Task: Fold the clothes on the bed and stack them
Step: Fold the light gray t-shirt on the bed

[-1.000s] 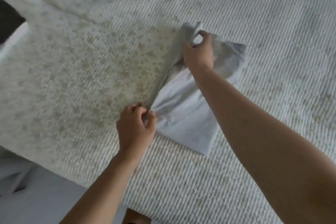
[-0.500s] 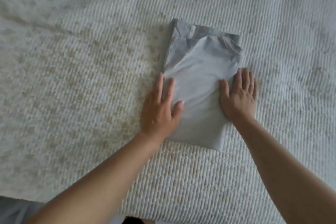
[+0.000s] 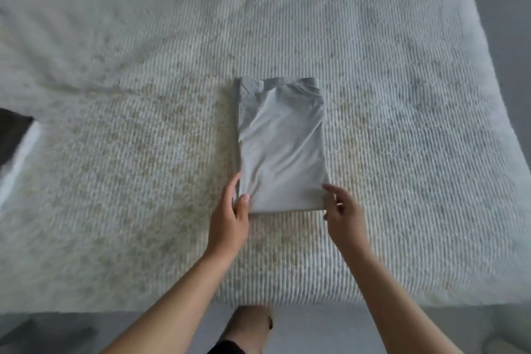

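— What covers the big surface in front of us?

— A ribbed, off-white coverlet (image 3: 115, 181), flecked with pale yellow across its middle and rumpled into soft folds toward the far side.

— And below its near edge?

— Grey floor (image 3: 330, 330). A bare knee (image 3: 250, 322) stands just beside that edge, with a bit of dark clothing (image 3: 227, 349) under it at the bottom of the view.

— On the left?

— A dark shape (image 3: 11, 135) at the edge, too blurred to name, touching a white strip (image 3: 20, 164) that runs slantwise beside the coverlet.

— On the right?

— A grey surface (image 3: 511, 37) beyond the coverlet's far right corner; whether it is floor or wall cannot be told.
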